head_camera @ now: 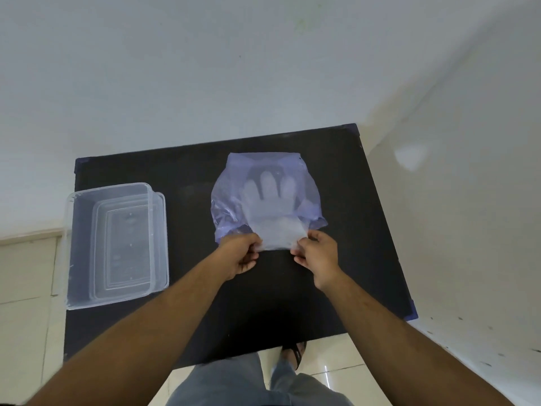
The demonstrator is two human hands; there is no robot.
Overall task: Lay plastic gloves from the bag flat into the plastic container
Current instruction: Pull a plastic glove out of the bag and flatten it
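A pale purple plastic bag [304,183] lies on the black table [345,259], its mouth toward me. Clear plastic gloves [279,234] stick out of the mouth, their fingers showing faintly through the bag. My left hand [241,253] pinches the left corner of the gloves' cuff edge. My right hand [317,253] pinches the right corner. A clear rectangular plastic container [71,259] stands at the table's left edge, apart from both hands, with nothing visible inside it.
White walls rise behind and to the right of the table. The container's left side overhangs the table edge. Below the near edge I see tiled floor, my trousers and a sandalled foot [297,354].
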